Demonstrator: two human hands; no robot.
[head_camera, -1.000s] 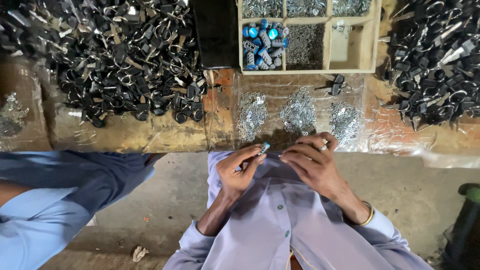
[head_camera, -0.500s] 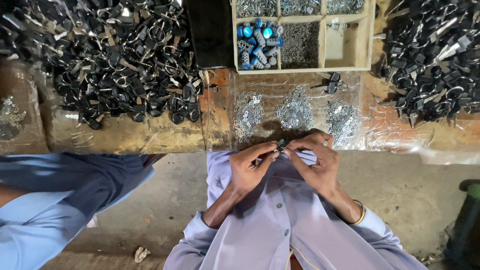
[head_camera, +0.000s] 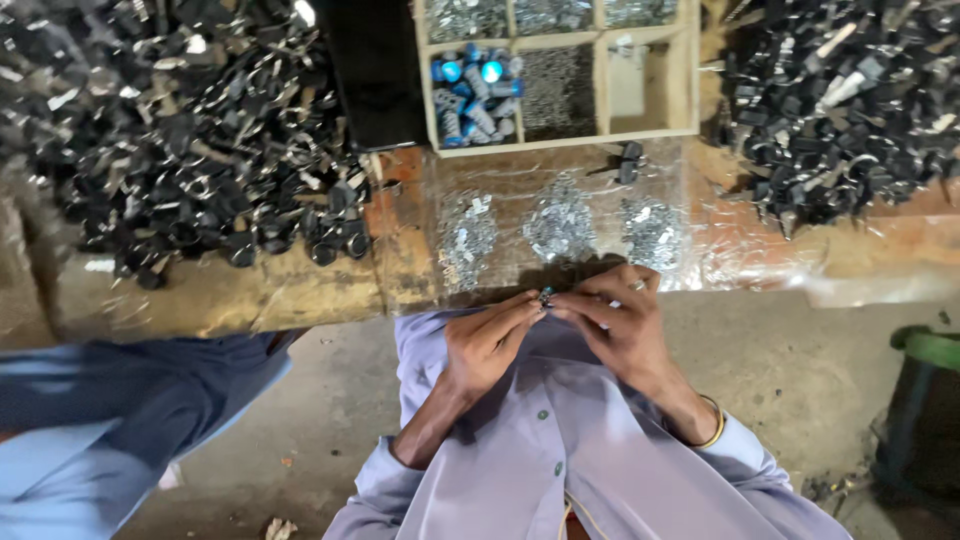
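The left hand (head_camera: 487, 342) and the right hand (head_camera: 617, 325) are meeting fingertip to fingertip just at the near edge of the workbench (head_camera: 300, 290), over the lap of a pale lilac shirt (head_camera: 560, 450); between them they are pinching a tiny dark part (head_camera: 545, 296) with a bluish tip, the fingers of both hands closing together on it, though the part is too small to tell its shape. Just beyond the hands, three small heaps of shiny metal bits (head_camera: 560, 225) are lying side by side on a clear plastic sheet (head_camera: 720, 260); farther off, a wooden compartment tray (head_camera: 560, 70) is holding blue cylinders (head_camera: 475, 95) in its left cell and grey metal pieces in the cells beside it. Large piles of black parts (head_camera: 180, 150) are spreading over the far left and far right of the bench. At the near left, another person's blue sleeve (head_camera: 120, 420) is showing.
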